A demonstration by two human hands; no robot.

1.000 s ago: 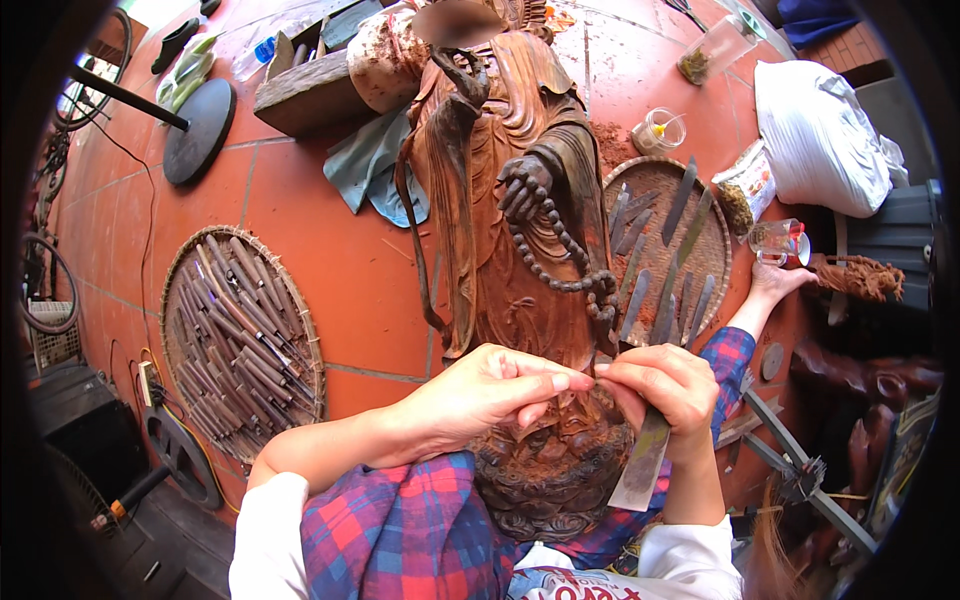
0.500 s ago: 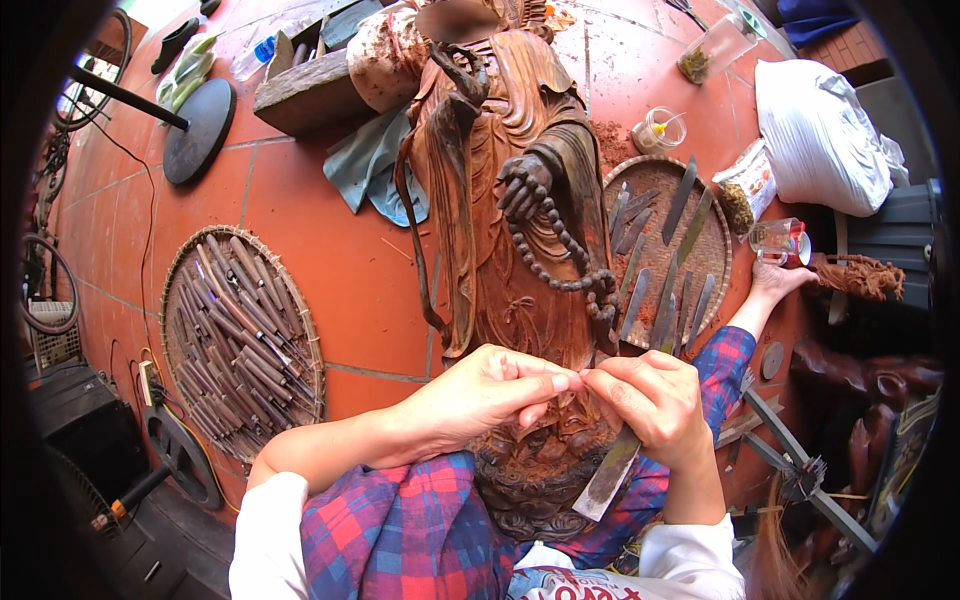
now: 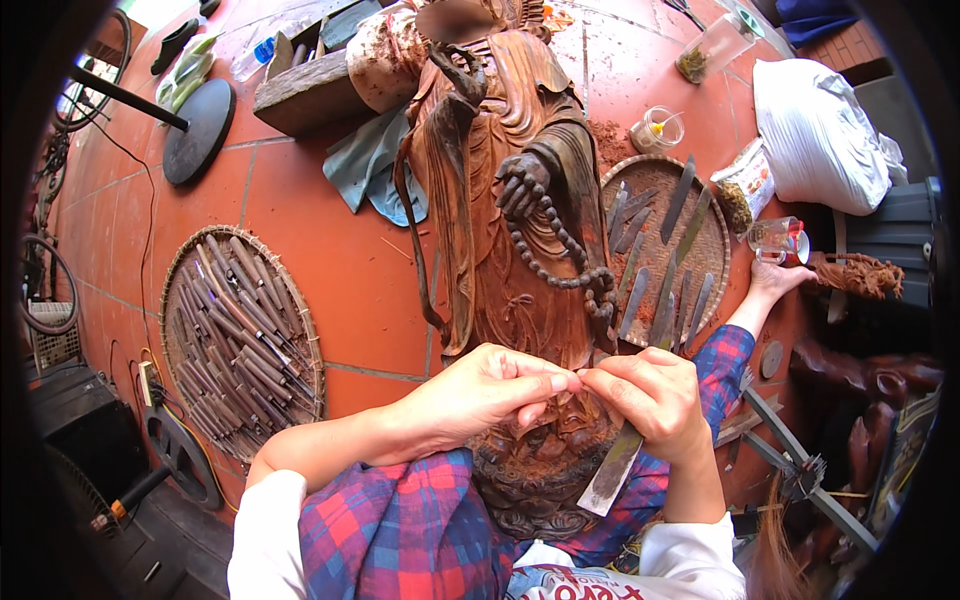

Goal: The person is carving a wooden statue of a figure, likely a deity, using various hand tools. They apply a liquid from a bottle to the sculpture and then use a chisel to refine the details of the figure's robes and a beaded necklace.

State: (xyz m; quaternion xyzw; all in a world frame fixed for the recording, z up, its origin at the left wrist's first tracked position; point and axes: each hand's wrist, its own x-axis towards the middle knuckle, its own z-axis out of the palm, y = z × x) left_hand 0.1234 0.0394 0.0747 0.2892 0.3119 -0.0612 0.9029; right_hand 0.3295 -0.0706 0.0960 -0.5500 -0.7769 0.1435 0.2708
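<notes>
My left hand [image 3: 497, 391] is closed in a pinch, its thumb and fingertips meeting those of my right hand [image 3: 652, 403]. Whatever lies between the fingertips is too small to make out. Out of the closed right hand a flat metal blade [image 3: 612, 470], grey with a pale squared end, slants down towards me; its upper part is hidden by the hand. Under both hands is the lower end of a carved wooden statue [image 3: 480, 240], lying with its top away from me. Its robe is reddish brown, and a string of carved beads [image 3: 545, 258] hangs from one carved hand.
A round woven tray [image 3: 313, 345] of wooden-handled tools lies to the left. On the right, another woven tray [image 3: 727, 262] holds flat blades. Beyond it stand a jar [image 3: 655, 132], a white sack [image 3: 820, 140] and a clear cup [image 3: 775, 235]. A wooden box [image 3: 310, 98] sits at the far left.
Almost nothing differs. The blade in my right hand has shifted very slightly to the right and up; both hands keep their pinch.
</notes>
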